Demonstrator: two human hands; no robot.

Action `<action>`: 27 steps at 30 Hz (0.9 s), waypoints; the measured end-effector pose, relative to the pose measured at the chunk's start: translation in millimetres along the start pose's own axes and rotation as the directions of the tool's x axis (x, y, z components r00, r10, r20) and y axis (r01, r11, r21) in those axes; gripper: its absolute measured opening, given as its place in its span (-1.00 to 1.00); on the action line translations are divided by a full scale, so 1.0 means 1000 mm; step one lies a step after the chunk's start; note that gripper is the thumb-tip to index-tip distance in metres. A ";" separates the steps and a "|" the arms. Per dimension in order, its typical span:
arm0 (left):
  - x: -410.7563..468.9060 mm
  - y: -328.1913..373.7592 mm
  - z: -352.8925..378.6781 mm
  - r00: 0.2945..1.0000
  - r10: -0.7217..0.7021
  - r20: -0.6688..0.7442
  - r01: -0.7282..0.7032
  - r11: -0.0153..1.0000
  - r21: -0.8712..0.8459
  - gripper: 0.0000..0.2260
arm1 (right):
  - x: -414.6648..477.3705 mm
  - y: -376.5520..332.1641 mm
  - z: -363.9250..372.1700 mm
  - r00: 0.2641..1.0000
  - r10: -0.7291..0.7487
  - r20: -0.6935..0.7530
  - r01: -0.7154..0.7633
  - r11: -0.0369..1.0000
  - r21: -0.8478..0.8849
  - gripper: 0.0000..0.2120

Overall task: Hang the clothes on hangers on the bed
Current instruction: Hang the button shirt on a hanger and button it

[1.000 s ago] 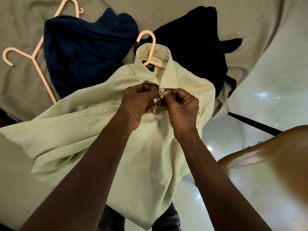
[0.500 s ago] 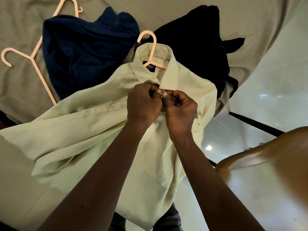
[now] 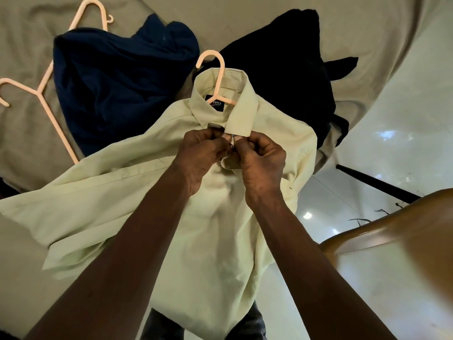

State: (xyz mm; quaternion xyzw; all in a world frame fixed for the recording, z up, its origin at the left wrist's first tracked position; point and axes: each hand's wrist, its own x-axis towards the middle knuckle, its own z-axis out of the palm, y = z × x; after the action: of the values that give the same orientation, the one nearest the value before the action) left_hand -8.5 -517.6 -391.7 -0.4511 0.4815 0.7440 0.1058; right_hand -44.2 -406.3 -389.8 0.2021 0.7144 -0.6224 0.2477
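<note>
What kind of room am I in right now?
Likely a bedroom: a sheet-covered bed holds a navy garment, a black garment and spare pink hangers, with shiny floor beside it.

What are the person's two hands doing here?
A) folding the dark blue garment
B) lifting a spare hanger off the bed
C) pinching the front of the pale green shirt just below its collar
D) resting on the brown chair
C: the left hand and right hand meet fingertip to fingertip, pinching the pale green shirt right under its collar, seemingly at a button.
</note>
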 end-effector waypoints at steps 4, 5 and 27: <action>0.001 -0.007 0.003 0.985 0.147 -0.084 -0.116 0.946 0.302 -0.88 | -0.004 0.005 0.001 1.000 -0.028 -0.005 0.028 1.000 -0.002 -0.93; 0.000 -0.006 0.004 0.979 0.177 -0.099 -0.132 0.926 0.353 -0.87 | -0.005 0.005 0.001 0.999 -0.036 0.005 0.036 0.999 0.004 -0.91; -0.014 -0.001 0.004 0.960 0.278 -0.022 -0.239 0.859 0.452 -0.90 | -0.007 0.004 -0.006 0.998 -0.027 0.051 0.025 0.998 0.056 -0.94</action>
State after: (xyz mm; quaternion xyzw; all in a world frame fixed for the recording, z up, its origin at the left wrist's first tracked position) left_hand -2.5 -510.0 -381.3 -0.3777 0.6990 0.6014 0.0843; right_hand -37.3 -399.8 -388.3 0.1834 0.6930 -0.6500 0.2522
